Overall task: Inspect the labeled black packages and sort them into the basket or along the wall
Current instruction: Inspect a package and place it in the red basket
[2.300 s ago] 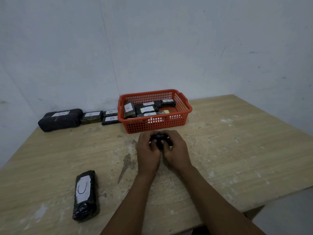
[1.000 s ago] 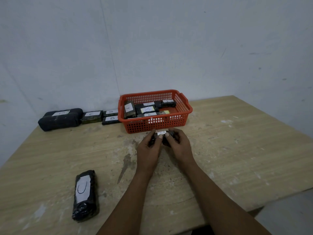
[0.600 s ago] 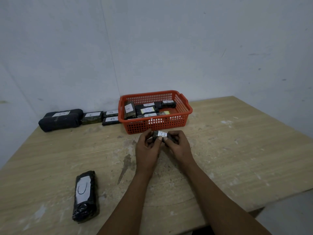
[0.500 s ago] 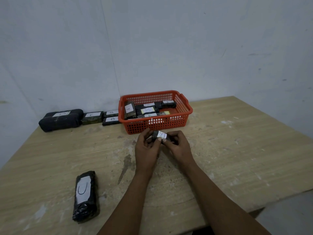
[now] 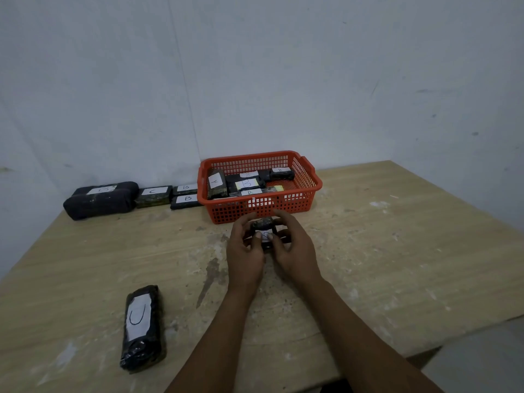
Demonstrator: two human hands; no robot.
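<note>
Fingers point(image 5: 258, 235) of both hands curl around a small black package point(image 5: 264, 226) held just above the table point(image 5: 368, 251), right in front of the orange basket point(image 5: 309, 191). The left hand point(image 5: 245, 251) grips it from the left and the right hand point(image 5: 295, 251) from the right, with both thumbs pressing on its white label. The thumbs cover most of that label, so its letter cannot be read, and the lower part of the package is hidden between the palms.

The basket sits near the wall point(image 5: 255, 80) and holds several black packages. One marked A point(image 5: 216, 183) leans upright at the left end; others labeled B point(image 5: 280, 173) lie flat further right, and one shows a yellowish label point(image 5: 246, 183). How many lie underneath cannot be told, since the mesh front wall and the top packages screen them.

Left of the basket, along the wall, lies a row: two small packages marked B point(image 5: 185, 198), one behind the other, then one marked C point(image 5: 153, 195), then a large dark bundle point(image 5: 99, 199) whose label is too faint to read with certainty.

Near the front left of the table a long black package point(image 5: 141, 327) lies alone, well apart from the hands, its label bearing a C-like curve seen sideways. Both forearms are cut off by the bottom edge of the view.
</note>
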